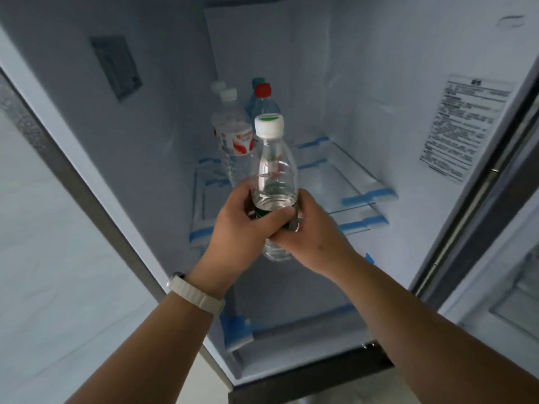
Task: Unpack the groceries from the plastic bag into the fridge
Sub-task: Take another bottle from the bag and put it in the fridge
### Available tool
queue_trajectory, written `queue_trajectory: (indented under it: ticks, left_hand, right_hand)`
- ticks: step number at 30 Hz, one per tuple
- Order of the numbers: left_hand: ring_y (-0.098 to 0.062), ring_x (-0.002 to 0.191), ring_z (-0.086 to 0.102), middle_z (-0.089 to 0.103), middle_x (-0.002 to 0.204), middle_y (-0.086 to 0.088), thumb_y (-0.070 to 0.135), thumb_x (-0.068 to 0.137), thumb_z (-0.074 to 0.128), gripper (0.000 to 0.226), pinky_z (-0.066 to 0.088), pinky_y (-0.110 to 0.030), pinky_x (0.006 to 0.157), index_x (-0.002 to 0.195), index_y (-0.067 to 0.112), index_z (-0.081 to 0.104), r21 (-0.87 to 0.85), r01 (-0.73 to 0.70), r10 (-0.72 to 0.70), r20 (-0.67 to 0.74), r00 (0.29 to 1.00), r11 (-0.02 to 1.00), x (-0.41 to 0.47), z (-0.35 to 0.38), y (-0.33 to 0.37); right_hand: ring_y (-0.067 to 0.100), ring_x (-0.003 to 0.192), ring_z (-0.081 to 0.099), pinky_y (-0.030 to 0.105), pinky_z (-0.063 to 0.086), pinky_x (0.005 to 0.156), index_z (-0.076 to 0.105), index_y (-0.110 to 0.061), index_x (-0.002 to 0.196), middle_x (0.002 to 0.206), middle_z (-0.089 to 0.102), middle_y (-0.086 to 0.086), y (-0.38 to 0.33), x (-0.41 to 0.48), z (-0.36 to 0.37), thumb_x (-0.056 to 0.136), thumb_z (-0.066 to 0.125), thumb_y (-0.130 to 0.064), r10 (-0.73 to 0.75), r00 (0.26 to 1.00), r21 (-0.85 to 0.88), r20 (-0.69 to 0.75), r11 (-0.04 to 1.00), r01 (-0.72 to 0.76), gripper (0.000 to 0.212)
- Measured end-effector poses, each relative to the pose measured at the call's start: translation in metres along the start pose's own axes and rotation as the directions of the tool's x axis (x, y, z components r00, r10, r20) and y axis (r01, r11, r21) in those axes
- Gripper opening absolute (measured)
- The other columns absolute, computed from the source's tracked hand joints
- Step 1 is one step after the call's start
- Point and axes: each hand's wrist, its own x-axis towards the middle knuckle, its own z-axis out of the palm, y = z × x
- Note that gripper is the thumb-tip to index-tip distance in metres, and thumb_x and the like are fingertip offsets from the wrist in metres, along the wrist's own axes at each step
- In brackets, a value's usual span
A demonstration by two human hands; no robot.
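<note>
A clear water bottle (274,167) with a white cap and a dark green label is upright in front of the open fridge (151,118). My left hand (239,225) and my right hand (309,234) both grip its middle, over the label. Behind it, on a glass shelf (335,164), stand several bottles: one with a white cap and red-white label (233,132), one with a red cap (262,97), one with a teal cap (256,81) and another white-capped one at the back. The plastic bag is out of view.
Glass shelves with blue tape strips (367,196) sit at several levels inside the fridge. A printed sticker (463,123) is on the right inner wall. The open fridge door (507,287) stands at the right. A pale wall is at the left.
</note>
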Motion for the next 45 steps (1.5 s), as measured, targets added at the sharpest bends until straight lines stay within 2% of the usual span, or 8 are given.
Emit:
queue_trajectory:
  ticks: [4, 11, 21, 27, 32, 40, 43, 45]
  left_hand:
    - [-0.018, 0.101, 0.072, 0.076, 0.105, -0.001, 0.017, 0.074, 0.078, 0.044, 0.058, -0.038, 0.091, 0.116, 0.02, 0.065, -0.018, -0.013, 0.011, -0.078, 0.997, 1.0, 0.023, 0.003, 0.008]
    - [-0.023, 0.098, 0.073, 0.075, 0.108, -0.01, -0.001, 0.086, 0.073, 0.039, 0.058, -0.032, 0.081, 0.122, 0.007, 0.062, -0.009, 0.016, -0.018, -0.17, 0.985, 1.0, 0.054, 0.0, -0.001]
    - [-0.005, 0.087, 0.073, 0.073, 0.103, -0.003, -0.008, 0.086, 0.068, 0.037, 0.054, -0.015, 0.071, 0.119, 0.007, 0.061, -0.049, 0.048, -0.059, -0.267, 0.962, 0.998, 0.079, 0.001, -0.019]
    - [0.003, 0.089, 0.07, 0.07, 0.108, 0.003, 0.0, 0.086, 0.073, 0.044, 0.053, -0.013, 0.072, 0.124, 0.014, 0.056, 0.007, 0.069, -0.063, -0.337, 0.939, 0.998, 0.085, -0.005, -0.029]
    - [0.012, 0.085, 0.066, 0.065, 0.107, 0.007, 0.001, 0.086, 0.074, 0.046, 0.051, -0.009, 0.072, 0.121, 0.018, 0.051, 0.058, 0.081, -0.053, -0.377, 0.925, 0.995, 0.087, -0.006, -0.033]
    - [0.019, 0.083, 0.062, 0.061, 0.107, 0.012, 0.002, 0.086, 0.074, 0.05, 0.049, -0.005, 0.072, 0.124, 0.019, 0.046, 0.115, 0.106, -0.059, -0.356, 0.932, 0.988, 0.078, -0.004, -0.025]
    - [0.021, 0.092, 0.058, 0.06, 0.11, 0.019, 0.009, 0.088, 0.074, 0.047, 0.047, -0.01, 0.083, 0.123, 0.027, 0.047, 0.163, 0.116, -0.052, -0.354, 0.934, 0.98, 0.063, -0.007, -0.02]
    - [0.01, 0.108, 0.056, 0.06, 0.119, 0.013, 0.014, 0.092, 0.07, 0.042, 0.043, -0.022, 0.1, 0.123, 0.03, 0.048, 0.196, 0.131, -0.053, -0.357, 0.933, 0.972, 0.049, -0.009, -0.019]
  right_hand:
    - [-0.016, 0.083, 0.058, 0.004, 0.044, 0.065, 0.045, -0.041, 0.107, 0.094, 0.062, -0.02, -0.003, 0.028, -0.005, 0.079, 0.078, -0.025, -0.09, 0.996, 0.013, 0.015, 0.996, 0.09, 0.046]
    - [-0.017, 0.087, 0.059, 0.005, 0.045, 0.069, 0.043, -0.047, 0.106, 0.095, 0.062, -0.024, 0.01, 0.061, -0.002, 0.078, 0.08, -0.029, -0.132, 0.99, 0.036, 0.05, 0.991, 0.13, 0.05]
    - [-0.017, 0.087, 0.057, 0.006, 0.045, 0.07, 0.049, -0.037, 0.116, 0.096, 0.062, -0.023, 0.042, 0.094, 0.017, 0.081, 0.077, -0.029, -0.146, 0.987, 0.007, 0.068, 0.989, 0.145, 0.045]
    - [-0.02, 0.083, 0.056, 0.001, 0.043, 0.069, 0.047, -0.042, 0.103, 0.09, 0.059, -0.024, 0.049, 0.105, 0.024, 0.083, 0.075, -0.016, -0.155, 0.985, -0.002, 0.077, 0.988, 0.156, 0.043]
    - [-0.01, 0.091, 0.061, 0.006, 0.046, 0.074, 0.052, -0.031, 0.115, 0.1, 0.064, -0.017, 0.051, 0.109, 0.03, 0.083, 0.074, -0.02, -0.153, 0.984, 0.022, 0.087, 0.988, 0.152, 0.041]
    - [-0.02, 0.089, 0.052, 0.0, 0.04, 0.07, 0.048, -0.022, 0.128, 0.098, 0.052, -0.025, 0.046, 0.099, 0.019, 0.089, 0.069, -0.028, -0.119, 0.982, -0.079, 0.148, 0.988, 0.131, 0.044]
    - [-0.002, 0.107, 0.05, 0.014, 0.038, 0.086, 0.043, -0.021, 0.138, 0.117, 0.052, -0.013, 0.043, 0.087, 0.01, 0.092, 0.065, -0.035, -0.099, 0.983, -0.162, 0.152, 0.979, 0.123, 0.053]
    - [0.014, 0.121, 0.05, 0.028, 0.04, 0.093, 0.04, -0.02, 0.141, 0.134, 0.052, -0.001, 0.043, 0.08, 0.003, 0.092, 0.061, -0.041, -0.08, 0.985, -0.256, 0.153, 0.96, 0.118, 0.057]
